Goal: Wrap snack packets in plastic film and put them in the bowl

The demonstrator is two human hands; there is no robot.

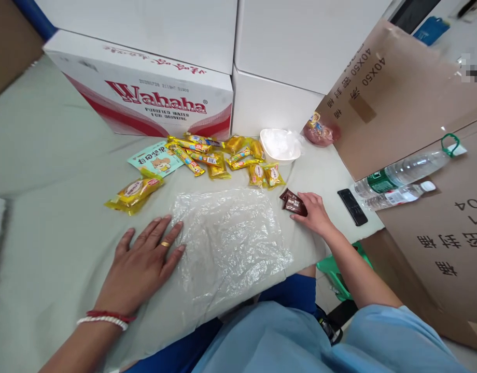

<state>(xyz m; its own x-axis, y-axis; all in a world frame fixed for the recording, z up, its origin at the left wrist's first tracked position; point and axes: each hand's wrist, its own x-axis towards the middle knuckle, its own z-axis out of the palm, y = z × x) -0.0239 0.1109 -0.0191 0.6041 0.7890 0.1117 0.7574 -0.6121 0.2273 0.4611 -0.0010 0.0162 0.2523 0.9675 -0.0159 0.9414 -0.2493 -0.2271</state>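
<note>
My left hand (pixel 147 261) lies flat with fingers spread, its fingertips at the left edge of a crinkled clear plastic bag (pixel 230 238). On the right, my right hand (pixel 313 213) has its fingers closed on small dark brown snack packets (pixel 295 203) beside the bag. Behind the bag are several yellow-wrapped snack sticks (pixel 199 155) and yellow snack packets (pixel 257 175). A larger yellow packet (pixel 134 192) sits farther left, next to a mint-green pouch (pixel 156 158) with a cartoon animal.
A Wahaha water carton (pixel 156 98) and white boxes (pixel 277 93) line the back. A white bowl (pixel 267 147) holds thin plastic. On the right are a black phone (pixel 352 207), two plastic bottles (pixel 409 168) and brown cardboard (pixel 429 124). A green stool (pixel 341 280) stands below.
</note>
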